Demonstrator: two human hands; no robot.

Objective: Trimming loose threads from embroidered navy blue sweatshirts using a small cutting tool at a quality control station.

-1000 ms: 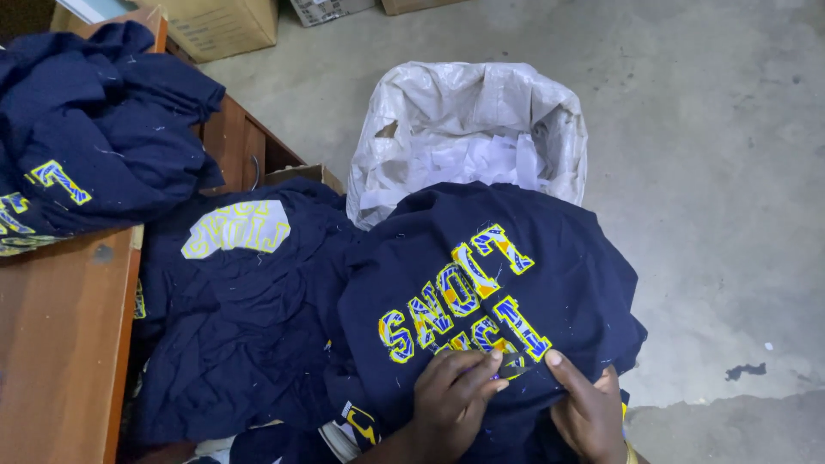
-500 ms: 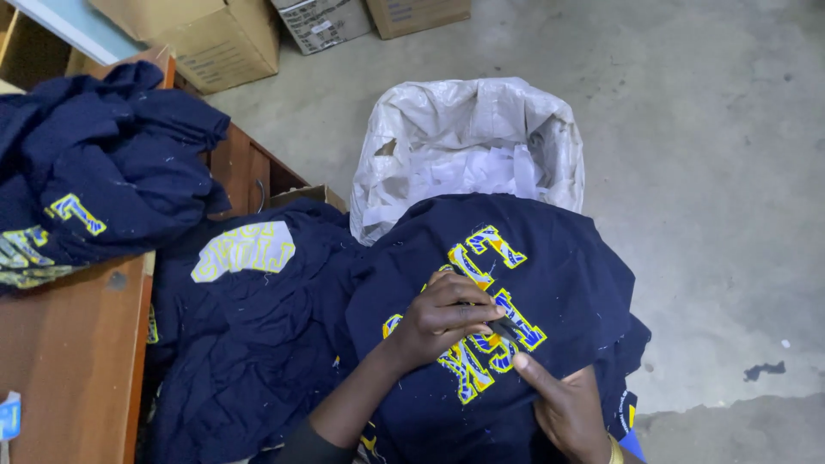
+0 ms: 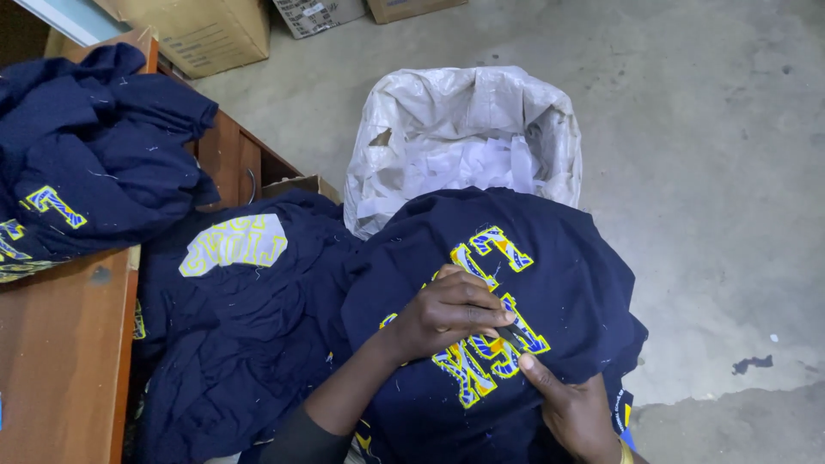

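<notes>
- Far left: a heap of navy blue shirts with yellow lettering (image 3: pixel 86 163) lies on the brown wooden desk (image 3: pixel 60 361).
- Just right of the desk: a second pile of navy garments (image 3: pixel 232 344) hangs low, one showing a pale grey backing patch outlined in yellow (image 3: pixel 234 243).
- Centre, near: the navy blue T-shirt with yellow and blue stitched letters (image 3: pixel 550 258) is draped over my lap.
- My left hand (image 3: pixel 447 311) rests on the lettering, fingers curled and pinching a small dark tool; I cannot tell what kind.
- My right hand (image 3: pixel 571 408) presses the cloth just beside the letters, fingers flat, grasping nothing.
- Far centre: a bin lined with a white plastic bag (image 3: pixel 387 137), holding white paper scraps, stands on the grey concrete floor (image 3: pixel 705 155).
</notes>
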